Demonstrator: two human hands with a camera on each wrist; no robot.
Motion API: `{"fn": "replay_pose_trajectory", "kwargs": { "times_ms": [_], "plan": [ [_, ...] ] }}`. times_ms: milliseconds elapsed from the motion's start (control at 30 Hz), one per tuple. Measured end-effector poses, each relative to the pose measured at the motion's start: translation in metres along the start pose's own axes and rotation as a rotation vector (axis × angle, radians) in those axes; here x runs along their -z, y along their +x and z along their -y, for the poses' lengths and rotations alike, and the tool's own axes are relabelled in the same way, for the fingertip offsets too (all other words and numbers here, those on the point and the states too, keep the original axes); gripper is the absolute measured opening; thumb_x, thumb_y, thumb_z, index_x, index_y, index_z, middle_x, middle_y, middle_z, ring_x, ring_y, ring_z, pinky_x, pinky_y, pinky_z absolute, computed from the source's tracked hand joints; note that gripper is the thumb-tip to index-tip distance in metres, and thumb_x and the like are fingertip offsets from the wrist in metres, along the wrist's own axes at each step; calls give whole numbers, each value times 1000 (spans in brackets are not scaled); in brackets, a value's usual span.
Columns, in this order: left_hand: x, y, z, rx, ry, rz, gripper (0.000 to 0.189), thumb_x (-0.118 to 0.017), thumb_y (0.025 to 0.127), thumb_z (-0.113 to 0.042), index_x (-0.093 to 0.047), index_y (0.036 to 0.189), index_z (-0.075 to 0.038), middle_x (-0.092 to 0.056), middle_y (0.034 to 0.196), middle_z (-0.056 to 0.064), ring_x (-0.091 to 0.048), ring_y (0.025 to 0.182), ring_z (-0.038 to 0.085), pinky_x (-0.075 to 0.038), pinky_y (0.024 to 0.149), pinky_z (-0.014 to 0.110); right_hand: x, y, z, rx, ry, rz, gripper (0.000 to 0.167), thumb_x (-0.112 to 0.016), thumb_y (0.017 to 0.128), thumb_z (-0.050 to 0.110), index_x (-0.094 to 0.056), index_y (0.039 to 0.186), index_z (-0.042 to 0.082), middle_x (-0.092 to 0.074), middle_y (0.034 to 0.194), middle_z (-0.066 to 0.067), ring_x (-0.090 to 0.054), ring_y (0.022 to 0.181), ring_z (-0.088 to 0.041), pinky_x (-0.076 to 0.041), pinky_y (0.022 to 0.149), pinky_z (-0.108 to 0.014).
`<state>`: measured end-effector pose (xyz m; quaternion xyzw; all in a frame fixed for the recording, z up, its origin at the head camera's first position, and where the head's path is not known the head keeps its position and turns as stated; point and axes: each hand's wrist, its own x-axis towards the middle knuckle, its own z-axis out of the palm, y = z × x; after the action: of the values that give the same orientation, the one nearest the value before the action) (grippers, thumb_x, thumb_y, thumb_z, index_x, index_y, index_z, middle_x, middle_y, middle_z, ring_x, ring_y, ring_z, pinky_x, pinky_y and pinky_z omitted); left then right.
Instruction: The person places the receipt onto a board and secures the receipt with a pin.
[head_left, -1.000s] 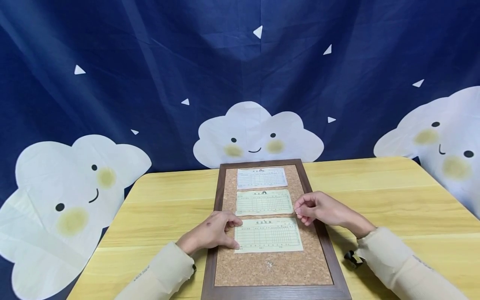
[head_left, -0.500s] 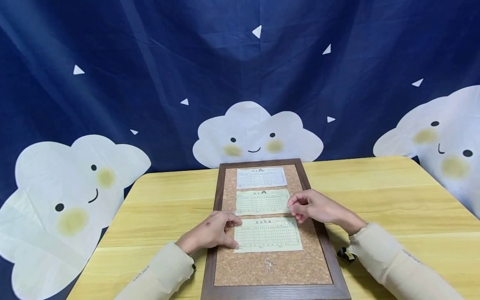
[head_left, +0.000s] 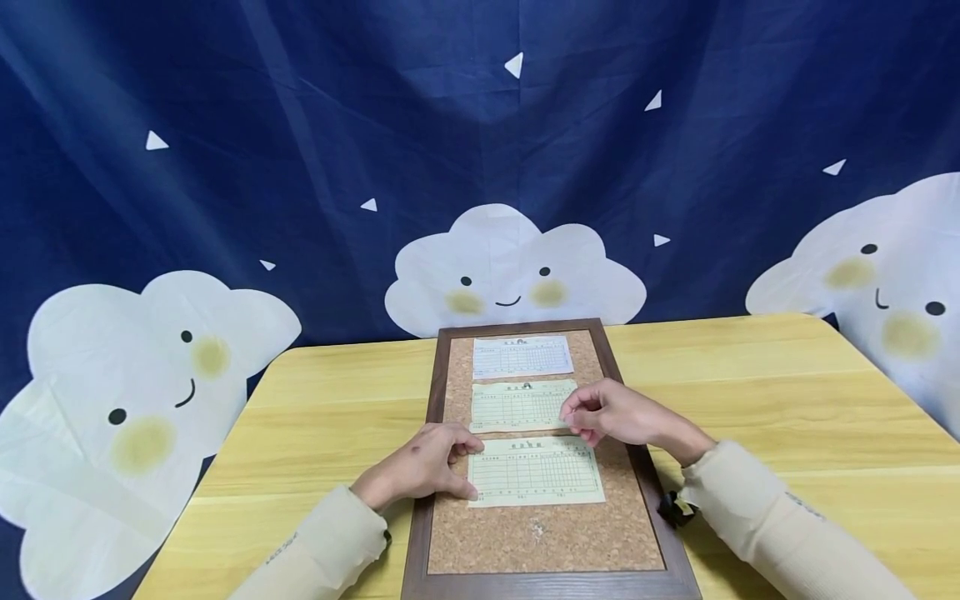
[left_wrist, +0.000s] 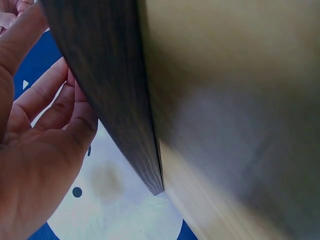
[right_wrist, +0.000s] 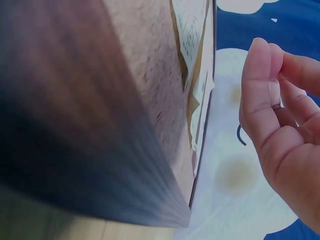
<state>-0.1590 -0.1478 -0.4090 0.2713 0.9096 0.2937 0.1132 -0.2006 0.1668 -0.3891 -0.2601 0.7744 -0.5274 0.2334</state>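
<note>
My left hand (head_left: pixel 427 462) rests at the left edge of the lowest pale green printed slip (head_left: pixel 536 471), index finger at its upper corner and thumb at its lower corner. This slip lies on a brown-framed cork board (head_left: pixel 600 542). My right hand (head_left: pixel 626 414) is over the right end of the middle green slip (head_left: pixel 517 408), thumb and index fingertips together; I cannot tell whether they hold something small. In the right wrist view the same hand (right_wrist: pixel 285 130) shows its pinched fingertips. A bluish slip (head_left: pixel 517 358) lies at the far end, with small dark spots on both upper slips.
Several tiny clear bits (head_left: pixel 537 530) lie on the cork nearest me. The board stands on a yellow wood table (head_left: pixel 337 433). Behind it hangs a dark blue cloth (head_left: pixel 315 167) with smiling clouds. In the right wrist view the slips' edges curl up from the cork.
My right hand has moved left, from the right edge of the middle slip to over its right end, fingertips still together. My left hand has stayed on the lowest slip.
</note>
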Motion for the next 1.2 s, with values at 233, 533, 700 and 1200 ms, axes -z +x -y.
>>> {"fn": "replay_pose_trajectory", "kwargs": {
  "times_ms": [233, 533, 700, 1200],
  "plan": [
    [-1, 0, 1, 2, 2, -3, 51, -93, 69, -17, -70, 112, -4, -57, 92, -5, -51, 85, 13, -48, 77, 27, -3, 5, 3, -35, 37, 20, 15, -57, 99, 0, -61, 101, -14, -61, 80, -10, -57, 68, -15, -57, 65, -31],
    [-1, -1, 1, 3, -13, 3, 51, -93, 69, -16, -69, 112, -3, -55, 90, -4, -50, 83, 13, -48, 75, 26, -9, 16, 8, -92, 59, 39, 13, -56, 99, -1, -62, 102, -13, -60, 79, -10, -56, 65, -15, -54, 61, -28],
    [0, 0, 1, 5, -13, 3, 50, -92, 70, -16, -69, 112, -3, -55, 89, -3, -49, 83, 14, -47, 74, 26, -13, 23, 10, -105, 84, 38, 13, -54, 98, -5, -61, 103, -15, -59, 77, -10, -56, 63, -14, -54, 59, -26],
    [1, -1, -1, -14, -10, -4, 50, -93, 69, -16, -70, 111, -2, -57, 90, -4, -52, 85, 14, -49, 77, 27, -24, 36, 16, -214, 144, 13, 13, -59, 97, -3, -64, 105, -12, -61, 79, -12, -56, 60, -13, -55, 59, -25]
  ]
}}
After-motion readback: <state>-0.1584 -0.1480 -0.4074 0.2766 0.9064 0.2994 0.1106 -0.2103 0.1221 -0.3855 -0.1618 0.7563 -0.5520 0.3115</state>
